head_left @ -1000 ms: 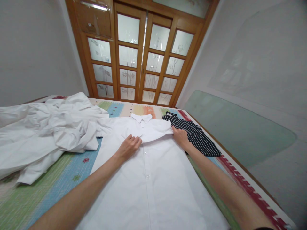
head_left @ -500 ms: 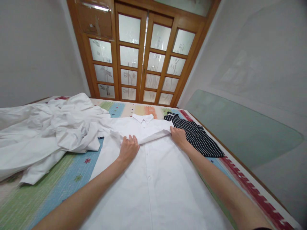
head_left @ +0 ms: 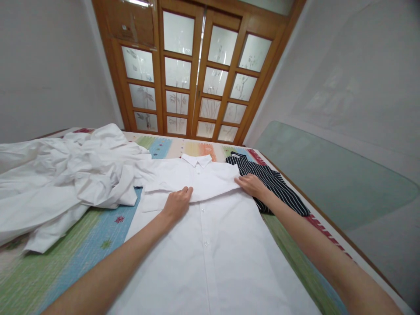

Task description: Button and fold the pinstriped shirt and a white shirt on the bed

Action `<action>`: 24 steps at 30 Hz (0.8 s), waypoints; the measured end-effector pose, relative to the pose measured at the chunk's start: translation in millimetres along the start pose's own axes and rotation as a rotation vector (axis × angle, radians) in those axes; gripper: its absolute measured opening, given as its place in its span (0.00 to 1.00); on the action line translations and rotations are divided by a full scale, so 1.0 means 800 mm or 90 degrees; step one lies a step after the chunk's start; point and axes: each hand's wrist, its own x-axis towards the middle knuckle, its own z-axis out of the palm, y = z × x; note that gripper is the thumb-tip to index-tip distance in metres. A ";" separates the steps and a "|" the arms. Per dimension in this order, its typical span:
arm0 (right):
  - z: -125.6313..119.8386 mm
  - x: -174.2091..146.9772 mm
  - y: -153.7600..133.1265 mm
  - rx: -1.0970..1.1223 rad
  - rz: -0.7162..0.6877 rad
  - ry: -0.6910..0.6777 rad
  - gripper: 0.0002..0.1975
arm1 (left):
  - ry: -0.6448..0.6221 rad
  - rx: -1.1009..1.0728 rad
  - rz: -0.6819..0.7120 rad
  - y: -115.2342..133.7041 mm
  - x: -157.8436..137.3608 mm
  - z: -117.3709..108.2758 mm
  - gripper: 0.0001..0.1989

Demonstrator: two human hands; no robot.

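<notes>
White button-front cloth shirt [head_left: 232, 249]: we see it spread face up on the multicoloured striped cloth cover [head_left: 83, 236], its pointed collar [head_left: 197, 160] towards the far edge, its body running out of view at the near one.
Long white strip of cloth [head_left: 210, 186]: it lies across the chest (a sleeve, we think); straightening it there is, we judge, the step in hand.
Left hand [head_left: 178, 203]: fingers curled over the strip's lower edge; the thumb is hidden, so we cannot tell whether it grips or presses.
Right hand [head_left: 251, 184]: fingers closed in a pinch on the strip's right end.
Crumpled white cloth heap [head_left: 85, 170]: by the left edge, touching the shirt.
Black-and-white striped garment [head_left: 272, 179]: flat along the right edge, towards the far corner.
Next move: we would say it calls for smoothing the strip's layered left part without dragging the right end.
</notes>
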 end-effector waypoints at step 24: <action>0.016 0.109 0.024 0.253 0.355 -0.073 0.17 | 0.002 -0.092 -0.023 0.002 0.002 0.005 0.14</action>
